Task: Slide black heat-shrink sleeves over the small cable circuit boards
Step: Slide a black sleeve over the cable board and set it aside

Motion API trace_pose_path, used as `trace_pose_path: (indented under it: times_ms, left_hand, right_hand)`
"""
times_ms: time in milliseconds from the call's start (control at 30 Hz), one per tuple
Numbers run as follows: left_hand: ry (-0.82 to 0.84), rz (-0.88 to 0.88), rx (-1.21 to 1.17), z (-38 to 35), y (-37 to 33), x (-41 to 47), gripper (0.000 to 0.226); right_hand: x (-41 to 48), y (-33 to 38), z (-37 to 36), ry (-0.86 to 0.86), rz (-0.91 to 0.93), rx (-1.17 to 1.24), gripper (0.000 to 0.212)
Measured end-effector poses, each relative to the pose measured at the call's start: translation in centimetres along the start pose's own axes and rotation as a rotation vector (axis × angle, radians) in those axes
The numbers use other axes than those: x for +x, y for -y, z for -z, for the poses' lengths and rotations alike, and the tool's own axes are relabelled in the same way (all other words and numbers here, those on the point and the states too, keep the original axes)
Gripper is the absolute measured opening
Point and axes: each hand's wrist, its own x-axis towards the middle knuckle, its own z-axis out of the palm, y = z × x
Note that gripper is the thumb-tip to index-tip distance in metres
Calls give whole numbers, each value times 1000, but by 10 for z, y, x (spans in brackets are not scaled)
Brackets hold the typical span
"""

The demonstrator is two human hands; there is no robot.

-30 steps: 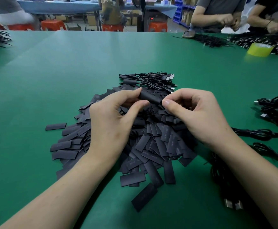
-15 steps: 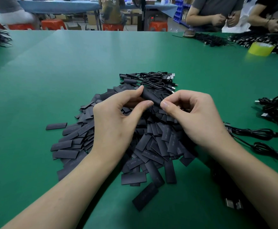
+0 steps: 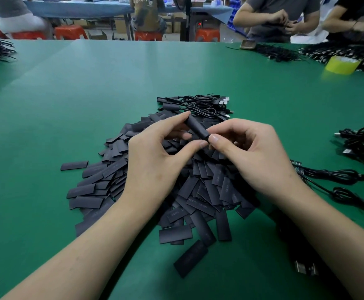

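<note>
Above the pile (image 3: 198,191), my left hand (image 3: 155,161) pinches a sleeve (image 3: 196,128) steady; my right hand (image 3: 256,156) pinches its end to thread it.

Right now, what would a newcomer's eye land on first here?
The big heap of flat black sleeves fills the middle of the green table, straight ahead. Above it, the left hand and right hand pinch one rounded black sleeve between them, tilted. Far right, a yellow tape roll stands out among dark cable bundles.
</note>
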Motion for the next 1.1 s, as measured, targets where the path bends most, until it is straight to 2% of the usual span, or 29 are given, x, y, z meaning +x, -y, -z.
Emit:
trace_pose_path:
  times_ms: [200, 567, 667, 733, 800, 900, 1033, 1100]
  left_hand:
    - [-54, -28, 28, 2, -2, -2, 43]
    - [-52, -145, 153, 6, -1, -1, 46]
    - [-57, -156, 143, 4, 2, -1, 40]
    - [-66, -78, -9, 3, 5, 0, 22]
    - [-37, 101, -288, 2, 6, 2, 6]
    - [27, 298, -598, 4, 4, 5, 4]
    - [-7, 349, -721, 5, 6, 7, 2]
    - [-37, 357, -715, 5, 7, 8, 2]
  right_hand:
    - [0, -1, -1, 24, -32, 105, 6]
    - [0, -1, -2, 17, -32, 165, 8]
    - [0, 0, -1, 13, -29, 175, 10]
    - [2, -1, 1, 7, -36, 186, 12]
    - [2, -1, 2, 30, -47, 175, 12]
    - [2, 0, 4, 101, -59, 109, 10]
    - [4, 4, 13, 239, -106, -52, 16]
    - [5, 6, 18, 266, -75, -108, 6]
